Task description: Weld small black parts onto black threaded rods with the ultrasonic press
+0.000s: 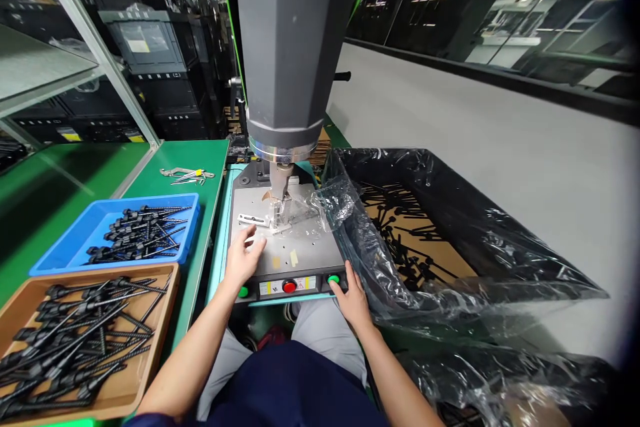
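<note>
My left hand [243, 257] is over the left front of a grey metal machine plate [265, 257], its fingers apart and nothing in them. Close beyond its fingertips lies a slotted metal bar [253, 220]. My right hand [355, 295] rests at the plate's right front corner, fingers stretched out, with the thumb at the green button [333, 279]. Another green button [243, 292] and a red button [289, 287] are on the front panel. Above the plate, a metal tool tip [281, 180] points down from a large grey machine head [285, 33] into a clear fixture [281, 213].
At left, a blue tray [113, 207] and a brown tray [160, 333] hold many black ribbed stems with thick ends. Pliers [180, 172] lie behind them on the green bench [195, 153]. At right, a plastic-lined box [400, 167] contains similar black parts on cardboard.
</note>
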